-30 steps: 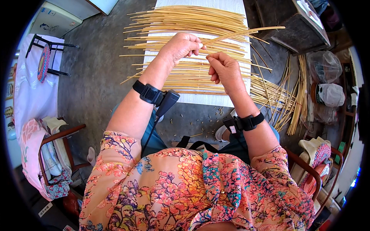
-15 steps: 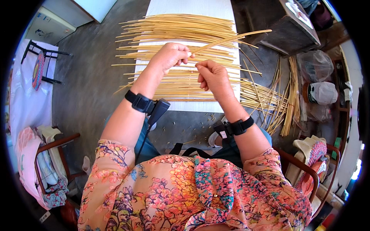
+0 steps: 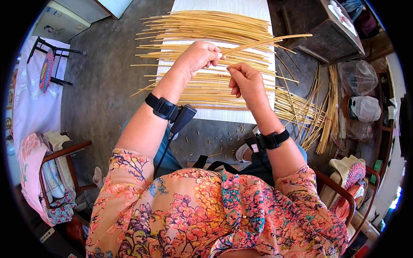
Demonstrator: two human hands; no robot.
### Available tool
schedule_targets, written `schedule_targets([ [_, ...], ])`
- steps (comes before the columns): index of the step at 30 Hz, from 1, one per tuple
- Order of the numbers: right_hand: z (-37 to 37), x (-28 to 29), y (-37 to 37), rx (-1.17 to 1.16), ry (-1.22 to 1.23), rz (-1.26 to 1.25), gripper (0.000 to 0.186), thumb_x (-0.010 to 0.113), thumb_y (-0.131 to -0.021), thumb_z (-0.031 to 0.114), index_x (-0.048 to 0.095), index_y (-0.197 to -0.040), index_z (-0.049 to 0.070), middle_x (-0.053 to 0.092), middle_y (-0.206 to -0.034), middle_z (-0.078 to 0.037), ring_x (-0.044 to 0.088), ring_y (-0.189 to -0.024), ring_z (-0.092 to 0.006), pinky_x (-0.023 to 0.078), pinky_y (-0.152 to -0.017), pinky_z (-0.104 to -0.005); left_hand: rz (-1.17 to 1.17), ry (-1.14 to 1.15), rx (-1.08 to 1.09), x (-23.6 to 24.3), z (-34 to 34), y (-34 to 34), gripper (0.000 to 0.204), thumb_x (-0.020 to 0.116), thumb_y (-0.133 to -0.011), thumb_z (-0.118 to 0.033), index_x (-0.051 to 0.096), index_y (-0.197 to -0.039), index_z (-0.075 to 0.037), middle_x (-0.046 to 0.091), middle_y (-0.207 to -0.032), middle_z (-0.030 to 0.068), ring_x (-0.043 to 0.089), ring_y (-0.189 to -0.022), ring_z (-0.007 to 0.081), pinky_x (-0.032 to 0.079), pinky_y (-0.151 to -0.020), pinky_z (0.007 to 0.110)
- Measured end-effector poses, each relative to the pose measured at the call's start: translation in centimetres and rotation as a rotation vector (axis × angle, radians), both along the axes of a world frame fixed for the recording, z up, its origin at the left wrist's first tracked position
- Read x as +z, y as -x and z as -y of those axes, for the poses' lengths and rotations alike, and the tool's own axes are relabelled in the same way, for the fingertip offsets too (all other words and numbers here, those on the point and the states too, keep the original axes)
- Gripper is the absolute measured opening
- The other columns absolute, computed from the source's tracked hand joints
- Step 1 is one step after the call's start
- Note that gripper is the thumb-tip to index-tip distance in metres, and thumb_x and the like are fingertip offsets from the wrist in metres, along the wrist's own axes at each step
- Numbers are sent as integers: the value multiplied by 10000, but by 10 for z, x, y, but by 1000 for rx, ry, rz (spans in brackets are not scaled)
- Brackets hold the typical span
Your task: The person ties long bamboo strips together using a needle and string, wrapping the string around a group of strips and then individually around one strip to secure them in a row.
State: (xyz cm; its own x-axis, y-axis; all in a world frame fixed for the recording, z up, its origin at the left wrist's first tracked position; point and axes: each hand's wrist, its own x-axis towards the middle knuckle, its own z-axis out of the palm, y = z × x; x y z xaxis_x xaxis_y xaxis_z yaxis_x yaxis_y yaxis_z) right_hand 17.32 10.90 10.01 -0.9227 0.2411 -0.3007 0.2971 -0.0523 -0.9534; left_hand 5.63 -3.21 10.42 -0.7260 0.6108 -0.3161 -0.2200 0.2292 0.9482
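Note:
My left hand [image 3: 201,56] is closed over the white table [image 3: 185,6], its thumb and fingers pinching one end of a long yellow-brown stalk [image 3: 275,40]. The stalk slants up to the right, its far tip past the table's right edge. Close by on the right, my right hand [image 3: 248,82] has thumb and forefinger pressed together and the other fingers curled. Whatever it may hold is too small to make out. Beneath both hands, rows of similar thin stalks [image 3: 215,26] lie crosswise on the table, many sticking out over its left edge.
More loose stalks [image 3: 307,116] spread beyond the table's right side, beside a bundle [image 3: 332,107]. A dark cabinet [image 3: 320,32] stands at the far right. Short cut bits litter the floor [image 3: 206,139]. A stool [image 3: 47,69] is at far left; a cloth-draped chair [image 3: 64,157] stands nearer.
The whole view has shifted slightly, so table and hands appear a little further right. Both hands keep nearly the same pose, and the stalk is still in the left one.

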Motion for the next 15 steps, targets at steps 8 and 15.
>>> schedule_targets([
  [8, -37, -14, 17, -537, -274, -446, 98, 560, -881, 110, 532, -887, 16, 594, -843, -105, 591, -740, -174, 477, -650, -270, -310, 217, -2, -1, -4, -4, 177, 562, -785, -112, 680, -820, 15, 617, -657, 81, 549, -602, 139, 435, -590, 267],
  [15, -64, -20, 20, -523, -611, -426, 94, 609, -841, 100, 583, -829, 10, 579, -880, -84, 536, -870, -193, 420, -770, -285, -351, 263, 18, 2, -4, -5, 183, 568, -779, -130, 685, -812, 6, 618, -641, 86, 558, -591, 156, 441, -587, 281],
])
